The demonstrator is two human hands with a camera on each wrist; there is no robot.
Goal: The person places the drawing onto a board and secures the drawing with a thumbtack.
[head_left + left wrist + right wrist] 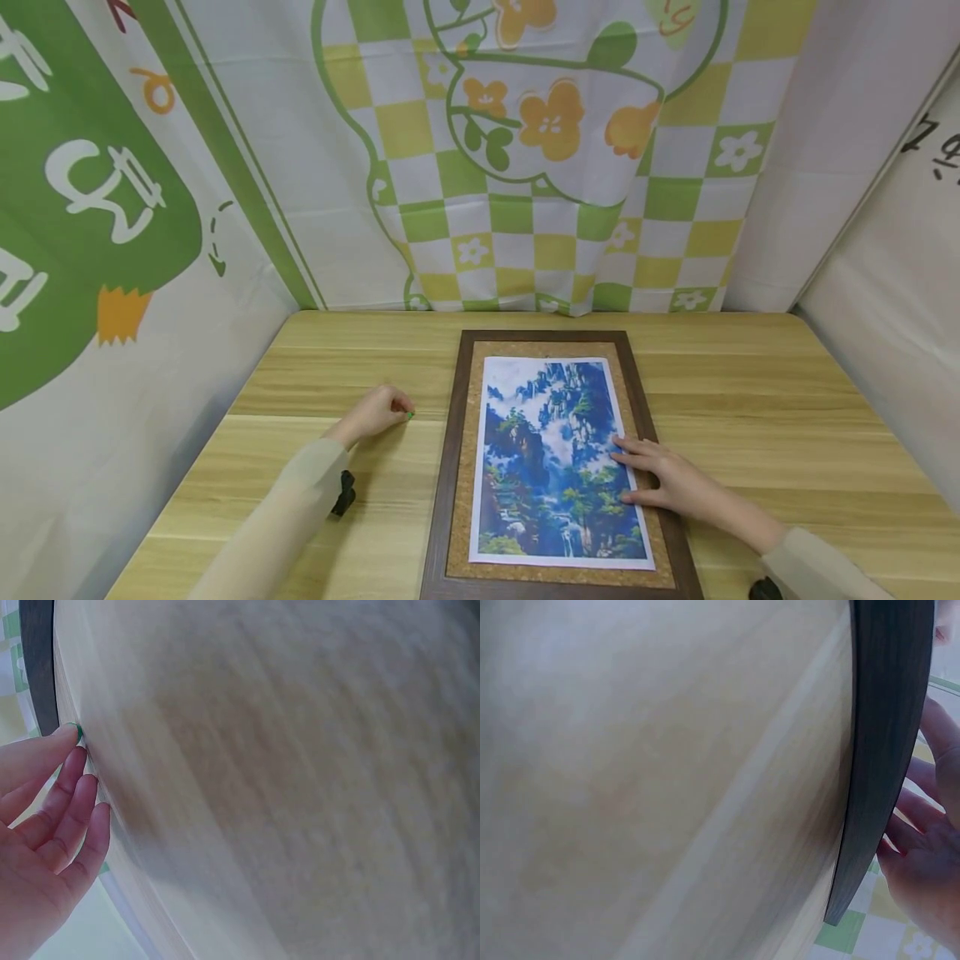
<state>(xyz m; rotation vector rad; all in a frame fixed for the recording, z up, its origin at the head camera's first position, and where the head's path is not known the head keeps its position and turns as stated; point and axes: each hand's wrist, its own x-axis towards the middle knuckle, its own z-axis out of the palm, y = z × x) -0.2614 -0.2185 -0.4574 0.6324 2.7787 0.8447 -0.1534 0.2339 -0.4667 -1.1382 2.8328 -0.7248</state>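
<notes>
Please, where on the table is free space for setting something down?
Bare table lies between the framed corkboard and the right curtain, beyond the right hand. Another patch: behind the left hand, before the back curtain. Crowded: the corkboard, mostly covered by the picture.

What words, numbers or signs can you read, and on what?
No readable words.
Dashed green arrow: left cloth.
Big white characters, left cloth: cut off, unreadable.
Red mark and orange mark, left cloth: unreadable.
Orange squiggle, back cloth: unreadable.
Black characters, right cloth: cut off, unreadable.

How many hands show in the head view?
2: the left hand pinches a small green object left of the framed corkboard; the right hand rests at the right edge of the printed picture.
</notes>
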